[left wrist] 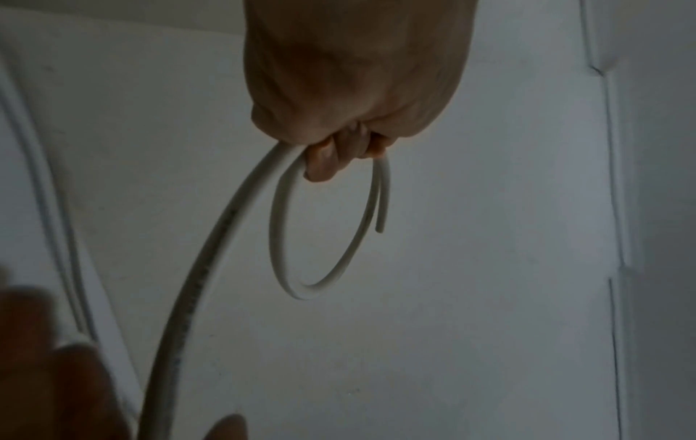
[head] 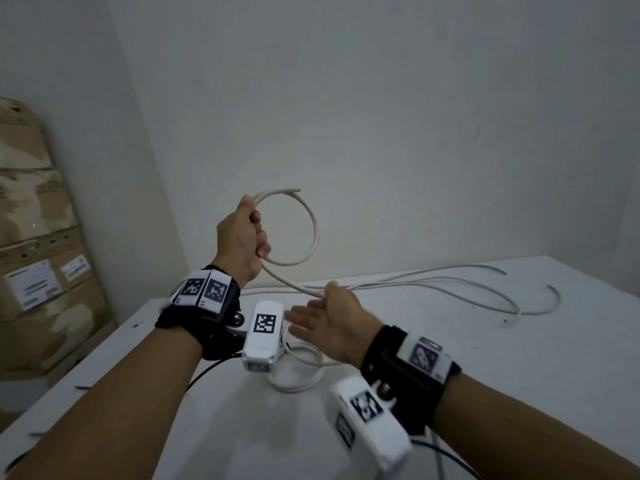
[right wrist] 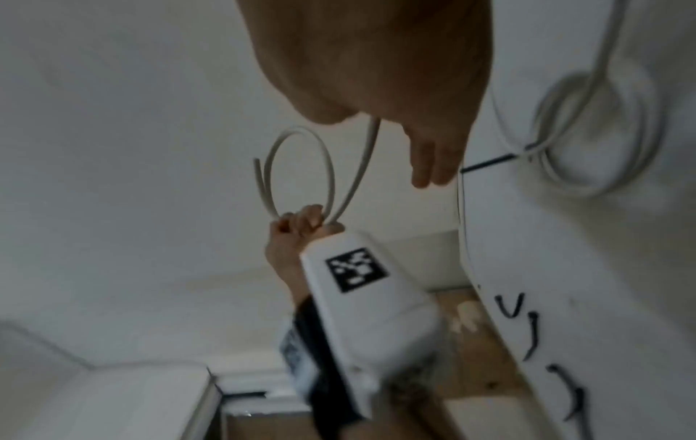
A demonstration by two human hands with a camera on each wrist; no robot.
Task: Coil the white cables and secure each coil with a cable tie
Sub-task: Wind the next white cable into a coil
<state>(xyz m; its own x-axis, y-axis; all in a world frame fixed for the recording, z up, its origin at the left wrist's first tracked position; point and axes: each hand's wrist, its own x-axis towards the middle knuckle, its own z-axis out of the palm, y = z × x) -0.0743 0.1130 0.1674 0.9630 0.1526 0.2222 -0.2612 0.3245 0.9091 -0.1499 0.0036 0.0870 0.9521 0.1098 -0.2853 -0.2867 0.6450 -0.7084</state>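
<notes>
My left hand (head: 246,237) is raised above the table and grips a white cable (head: 313,233) wound into one round loop, its cut end sticking out at the top. The left wrist view shows the fingers (left wrist: 324,157) curled round the loop (left wrist: 280,238). From that fist the cable slopes down to my right hand (head: 325,317), which is open with the palm up and straight fingers (right wrist: 429,166). The cable passes by its thumb, then trails right across the table. A finished coil (head: 299,374) with a black tie (right wrist: 489,162) lies under my left wrist.
The white table (head: 502,393) stands in a corner between two walls. More loose white cable (head: 512,299) lies in long curves at its back right. Several black cable ties (right wrist: 529,336) lie along its left edge. Stacked cardboard boxes (head: 34,237) stand at the left.
</notes>
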